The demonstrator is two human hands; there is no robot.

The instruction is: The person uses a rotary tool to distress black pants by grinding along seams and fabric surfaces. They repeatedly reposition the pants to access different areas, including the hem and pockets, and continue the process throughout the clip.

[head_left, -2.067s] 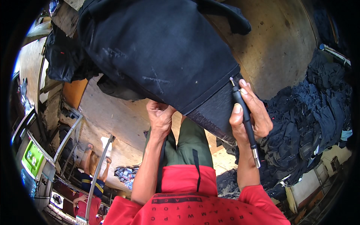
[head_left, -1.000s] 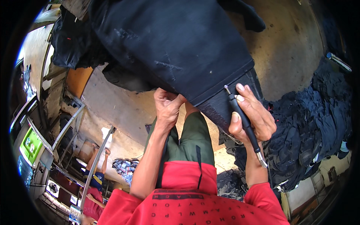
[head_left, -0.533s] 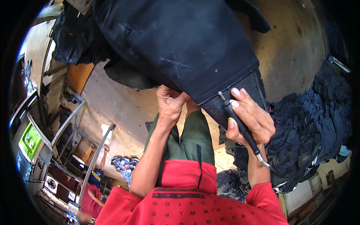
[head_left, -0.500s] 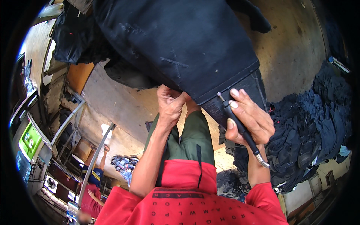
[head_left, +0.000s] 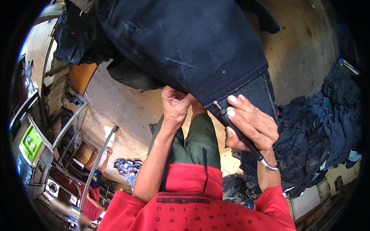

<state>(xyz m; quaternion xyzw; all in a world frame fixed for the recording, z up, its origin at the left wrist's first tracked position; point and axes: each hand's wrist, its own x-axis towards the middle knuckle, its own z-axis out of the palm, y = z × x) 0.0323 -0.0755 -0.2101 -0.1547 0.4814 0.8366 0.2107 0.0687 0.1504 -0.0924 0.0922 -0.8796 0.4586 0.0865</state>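
Observation:
A pair of black trousers (head_left: 216, 42) with short scuffed marks is stretched out in front of me, its stitched hem at the near end. Past the hem shows a flat black board-like surface (head_left: 252, 92). My left hand (head_left: 175, 107) is closed on the trousers' near left edge, its fingertips partly hidden beneath the cloth. A black pen-shaped rotary tool handpiece (head_left: 243, 139) with a coiled metal tail lies in my right hand (head_left: 256, 125), fingers and thumb closed round it. Its small pale tip is at the left part of the hem; I cannot tell whether it touches.
Dark garments (head_left: 316, 131) are heaped at the right. More black clothing (head_left: 83, 42) hangs at the far left. A metal rail (head_left: 98, 161) rises at the left, near a green tray (head_left: 31, 143) and a person in a red garment (head_left: 92, 202). Bluish cloth (head_left: 128, 169) lies on the floor.
My right hand has shifted left and slightly nearer, carrying the tool tip along the hem. My left hand has stayed put. The person at the lower left has changed posture.

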